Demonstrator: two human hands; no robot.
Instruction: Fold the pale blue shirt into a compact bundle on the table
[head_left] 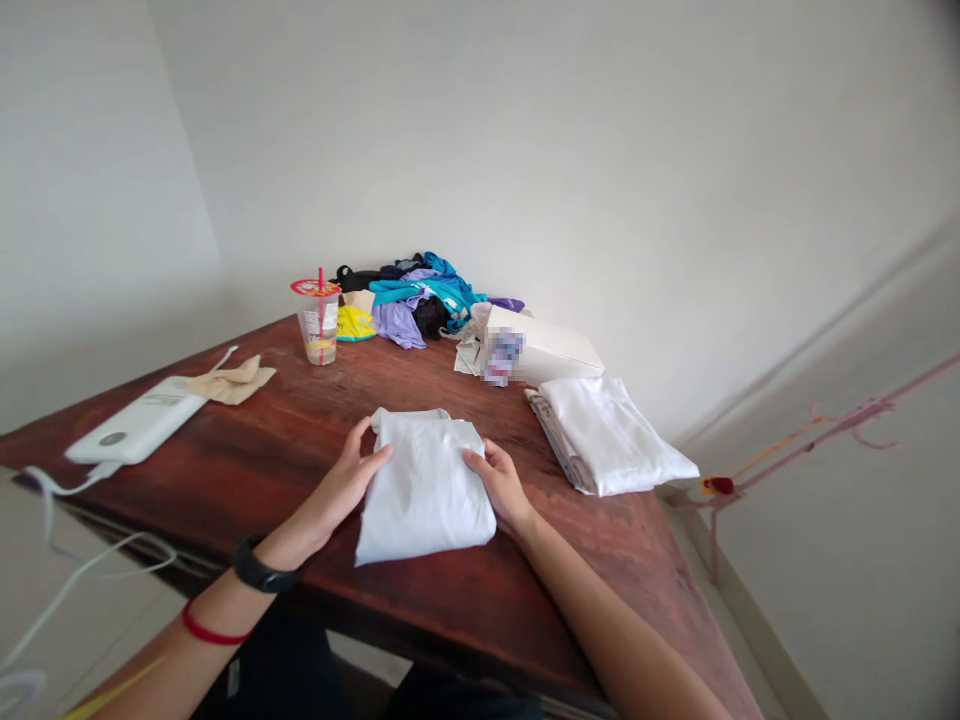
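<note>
A folded white garment lies on the dark red wooden table in front of me. My left hand rests against its left edge, fingers stretched along the cloth. On the garment's right edge sits my right hand, fingers curled over the fabric with the thumb on top. A black watch and a red band are on my left wrist.
A stack of folded white cloth lies at the right by a white box. A pile of coloured clothes sits at the back near a plastic cup with a straw. A white power bank with cable lies left.
</note>
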